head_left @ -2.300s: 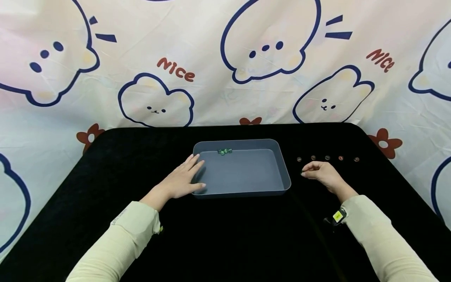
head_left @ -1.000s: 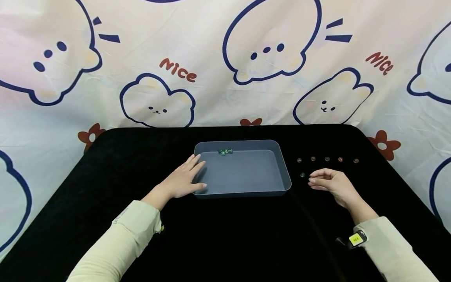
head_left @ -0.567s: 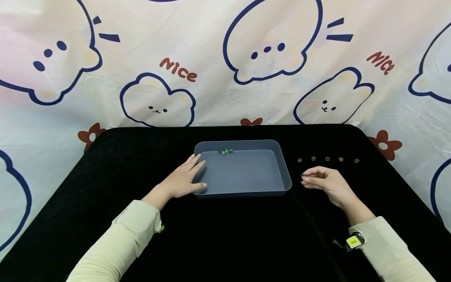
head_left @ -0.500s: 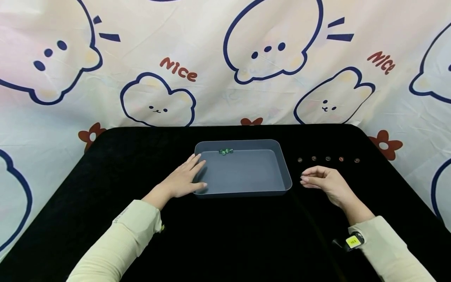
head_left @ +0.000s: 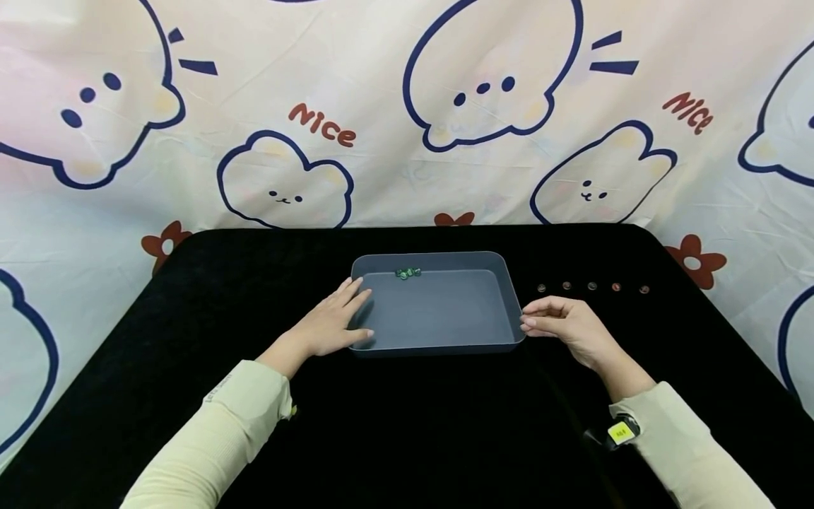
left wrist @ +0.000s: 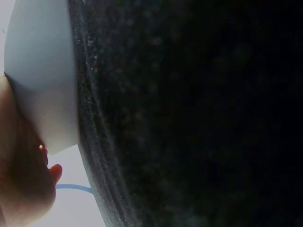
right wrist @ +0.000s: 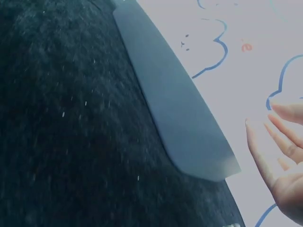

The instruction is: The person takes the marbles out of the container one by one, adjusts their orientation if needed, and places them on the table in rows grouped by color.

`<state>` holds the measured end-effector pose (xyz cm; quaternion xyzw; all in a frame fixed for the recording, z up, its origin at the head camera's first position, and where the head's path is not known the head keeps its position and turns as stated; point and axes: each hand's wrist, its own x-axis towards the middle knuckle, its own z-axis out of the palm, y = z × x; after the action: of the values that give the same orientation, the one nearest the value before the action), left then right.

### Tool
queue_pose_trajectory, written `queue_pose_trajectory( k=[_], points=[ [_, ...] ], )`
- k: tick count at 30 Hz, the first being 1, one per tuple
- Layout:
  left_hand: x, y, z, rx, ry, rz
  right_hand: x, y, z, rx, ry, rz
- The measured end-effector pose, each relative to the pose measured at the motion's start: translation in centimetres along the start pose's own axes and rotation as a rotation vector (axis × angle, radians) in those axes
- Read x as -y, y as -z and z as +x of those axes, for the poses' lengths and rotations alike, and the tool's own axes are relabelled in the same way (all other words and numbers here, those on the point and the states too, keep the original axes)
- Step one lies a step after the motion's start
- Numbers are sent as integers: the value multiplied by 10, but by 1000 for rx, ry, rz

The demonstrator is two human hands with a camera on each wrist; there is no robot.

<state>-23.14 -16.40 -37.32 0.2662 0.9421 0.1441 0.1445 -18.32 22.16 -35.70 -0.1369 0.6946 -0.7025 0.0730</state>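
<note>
Tray (head_left: 439, 311) smooth grey, round-cornered; beads (head_left: 403, 274) glossy green; left hand (head_left: 326, 324) spread against it, right hand (head_left: 567, 323) alongside, grip unclear.

Head view high, forward-down — wrist views low, close; tray (head_left: 445, 311) shared.

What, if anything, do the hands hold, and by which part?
Left hand grips nothing, resting on the left rim of the tray. Whether the right hand, fingertips close together at the tray's right side, pinches something small cannot be told.
</note>
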Motion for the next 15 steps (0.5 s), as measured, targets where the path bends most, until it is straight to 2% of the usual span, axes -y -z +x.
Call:
queue_pose_trajectory(
  k=[15],
  points=[
    [-1, 0, -1, 0, 0, 2, 9, -25, 23, 35, -44, -117]
  ],
)
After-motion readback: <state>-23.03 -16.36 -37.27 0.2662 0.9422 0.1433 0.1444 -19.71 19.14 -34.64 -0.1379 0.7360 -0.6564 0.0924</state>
